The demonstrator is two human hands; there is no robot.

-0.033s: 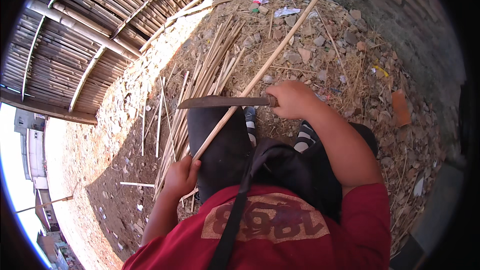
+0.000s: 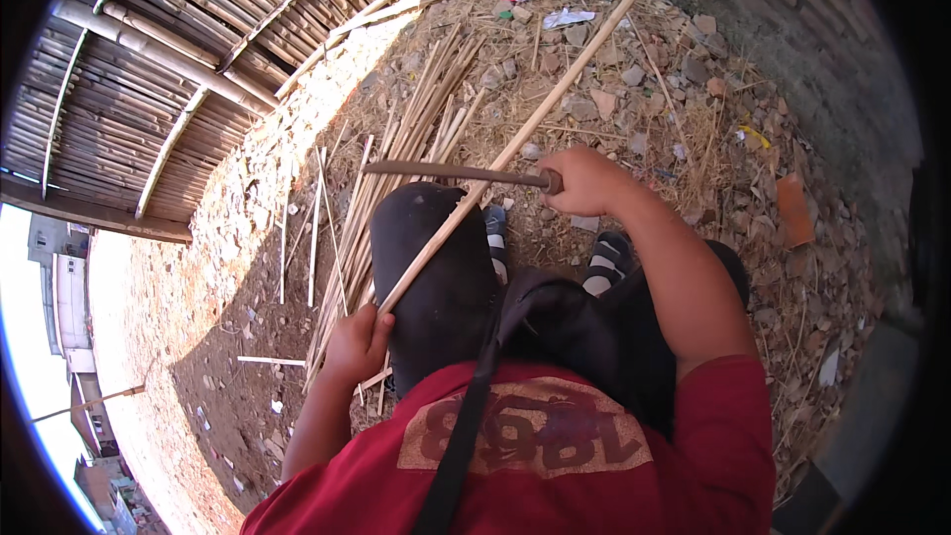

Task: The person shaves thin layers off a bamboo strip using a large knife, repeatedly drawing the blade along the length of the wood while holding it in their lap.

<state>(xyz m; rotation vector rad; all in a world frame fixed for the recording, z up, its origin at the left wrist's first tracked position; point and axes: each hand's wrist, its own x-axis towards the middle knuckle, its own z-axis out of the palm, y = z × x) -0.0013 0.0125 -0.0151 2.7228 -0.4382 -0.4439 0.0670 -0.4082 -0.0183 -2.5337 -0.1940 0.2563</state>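
Left hand (image 2: pixel 359 345), lower left of center: clamped on the low end of a long pale strip (image 2: pixel 525 131), thumb and fingers wrapped round it. Strip runs diagonally from that hand, over the left knee (image 2: pixel 421 223), to the top right of center.

Right hand (image 2: pixel 586 181), just right of center: closed round the handle of a long knife (image 2: pixel 436 170). Blade points left, near level in frame, and crosses the strip about mid-length, just above the knee. Blade looks thin from here; can't tell if the edge bites into the wood. Hands well apart.

Pile of similar strips (image 2: pixel 416 129) lies on the ground, upper center down to left of the knee, roughly lengthwise together. A few loose sticks (image 2: pixel 315 228) sit left of it, plus one short pale piece (image 2: pixel 270 361) lying near level at lower left.

Person is in a red shirt (image 2: pixel 713 436) and dark trousers, black strap (image 2: pixel 464 446) down the front. Striped footwear (image 2: pixel 495 238) shows between the knees.

Surroundings: slatted bamboo structure (image 2: pixel 149 69) upper left, brick wall (image 2: pixel 773 20) upper right, litter (image 2: pixel 570 18) top center, orange slab (image 2: pixel 794 211) at right on stony ground. Buildings (image 2: pixel 69 297) at far left edge.
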